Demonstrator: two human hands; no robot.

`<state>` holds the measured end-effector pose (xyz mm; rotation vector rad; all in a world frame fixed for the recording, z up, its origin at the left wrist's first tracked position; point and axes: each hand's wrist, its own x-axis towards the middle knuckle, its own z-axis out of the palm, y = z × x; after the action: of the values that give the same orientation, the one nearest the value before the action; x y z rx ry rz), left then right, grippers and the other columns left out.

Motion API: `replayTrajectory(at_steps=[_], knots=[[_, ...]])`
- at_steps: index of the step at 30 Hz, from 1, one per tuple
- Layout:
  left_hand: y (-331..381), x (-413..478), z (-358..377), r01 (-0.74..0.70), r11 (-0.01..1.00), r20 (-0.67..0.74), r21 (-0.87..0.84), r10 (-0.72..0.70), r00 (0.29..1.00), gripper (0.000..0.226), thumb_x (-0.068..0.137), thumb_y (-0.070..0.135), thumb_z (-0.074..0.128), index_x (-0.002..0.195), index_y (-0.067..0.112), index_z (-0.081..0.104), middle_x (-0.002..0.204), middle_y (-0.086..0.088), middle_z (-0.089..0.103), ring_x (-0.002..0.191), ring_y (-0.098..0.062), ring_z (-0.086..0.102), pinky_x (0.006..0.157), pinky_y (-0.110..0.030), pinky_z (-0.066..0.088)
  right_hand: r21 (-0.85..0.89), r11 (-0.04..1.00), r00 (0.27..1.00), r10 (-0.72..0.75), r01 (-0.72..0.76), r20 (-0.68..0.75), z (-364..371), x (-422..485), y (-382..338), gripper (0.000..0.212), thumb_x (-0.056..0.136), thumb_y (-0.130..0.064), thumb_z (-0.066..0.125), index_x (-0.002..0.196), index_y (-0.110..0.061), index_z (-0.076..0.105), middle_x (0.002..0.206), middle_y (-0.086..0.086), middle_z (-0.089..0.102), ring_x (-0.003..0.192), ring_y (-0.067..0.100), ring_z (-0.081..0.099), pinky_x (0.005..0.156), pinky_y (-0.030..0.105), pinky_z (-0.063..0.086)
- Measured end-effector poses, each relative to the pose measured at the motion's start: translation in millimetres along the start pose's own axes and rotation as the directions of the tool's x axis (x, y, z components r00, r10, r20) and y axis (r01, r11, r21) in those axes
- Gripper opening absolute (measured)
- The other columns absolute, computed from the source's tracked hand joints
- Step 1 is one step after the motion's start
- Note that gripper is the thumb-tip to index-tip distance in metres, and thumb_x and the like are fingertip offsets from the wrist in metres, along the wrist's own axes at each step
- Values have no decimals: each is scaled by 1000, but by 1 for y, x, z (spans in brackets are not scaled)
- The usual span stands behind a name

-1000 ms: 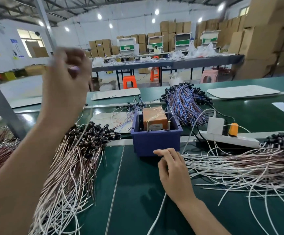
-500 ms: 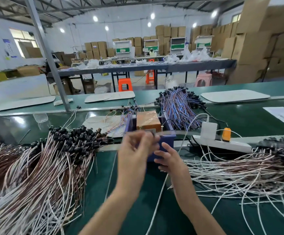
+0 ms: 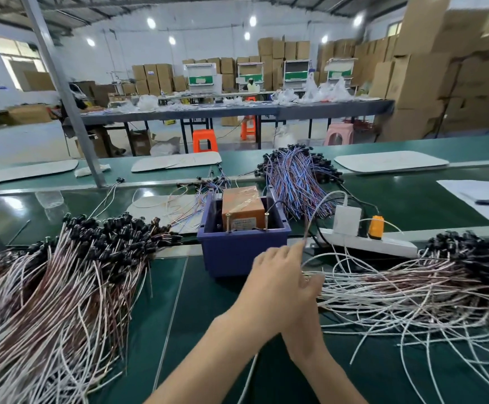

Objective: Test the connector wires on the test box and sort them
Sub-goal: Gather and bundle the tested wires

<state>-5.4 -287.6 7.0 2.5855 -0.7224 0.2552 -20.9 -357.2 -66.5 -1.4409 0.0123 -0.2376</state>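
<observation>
Left hand [image 3: 278, 282] moved (off test box [image 3: 243, 249]) toward right-side wires [image 3: 412, 287].

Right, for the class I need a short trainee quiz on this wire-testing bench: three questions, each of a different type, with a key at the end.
1. True or false: the orange unit sits inside the blue test box.
2. Where does the bundle of blue-and-red wires lie? A. in front of the box, by the person's arms. B. behind the box, a little to its right. C. far left, against the metal post.
3. Fill the gap: the left hand reaches toward the white wires piled on the box's ___ side.

Key: 1 true; 2 B; 3 right.
</observation>
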Motion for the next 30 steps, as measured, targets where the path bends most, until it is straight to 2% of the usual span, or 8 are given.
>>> replayTrajectory(at_steps=[3,6,8,11,16,20,26,30], knots=[[15,15,-2,-60,990,103,129,47,994,49,105,38,42,149,19,36,125,-6,66,117,-30,57,109,-42,36,-54,987,987,150,-153,-61,-1,2,11,35,98,8,50,89,-25,51,84,-12,53,80,-3,56,69,8,46],[18,22,-11,-71,993,-27,-91,68,997,32,108,37,37,128,20,54,99,-3,71,87,-26,66,79,-42,54,-41,995,993,82,-85,-87,1,8,7,26,104,-8,47,86,-25,57,73,-1,54,71,2,51,66,13,40],[14,28,-21,-67,931,-76,-360,43,996,29,107,37,40,113,17,60,78,4,66,64,-12,62,62,-34,54,-116,993,997,22,-31,-74,-2,10,-2,41,106,-25,46,71,-32,66,57,-3,48,55,14,39,51,18,34],[3,35,-36,-18,736,-129,-677,-94,987,26,107,34,42,101,17,60,64,7,56,55,-7,56,58,-31,55,47,996,985,76,-70,-154,-4,15,-6,50,107,-39,41,67,-40,71,51,-9,30,42,7,25,40,17,27],[-24,17,-23,116,317,-19,-941,-393,919,34,106,33,41,99,11,65,54,11,46,52,-10,54,84,-48,57,231,968,977,139,-99,-161,-12,19,-6,34,109,-23,39,103,-5,67,53,-5,40,39,10,30,40,25,37],[-39,-6,-5,110,17,90,-994,-451,888,36,106,31,40,90,7,61,55,1,35,46,-16,48,65,-35,57,261,965,978,54,0,-203,-10,19,-9,26,109,-28,40,113,-23,65,60,-4,53,49,8,49,52,24,46],[-37,-32,21,197,128,147,-972,-323,935,40,104,39,41,77,14,60,56,-3,32,48,-20,47,56,-23,46,468,881,964,180,-70,-194,-7,18,-16,33,89,-49,55,89,-22,75,68,-4,59,60,9,56,60,26,47],[-36,-40,28,152,249,75,-956,-294,953,43,97,48,42,69,17,54,55,1,33,46,-15,36,48,-20,36,423,890,973,218,-169,-71,-1,16,-13,50,71,-69,65,60,-20,66,59,5,53,49,21,50,42,25,41]])
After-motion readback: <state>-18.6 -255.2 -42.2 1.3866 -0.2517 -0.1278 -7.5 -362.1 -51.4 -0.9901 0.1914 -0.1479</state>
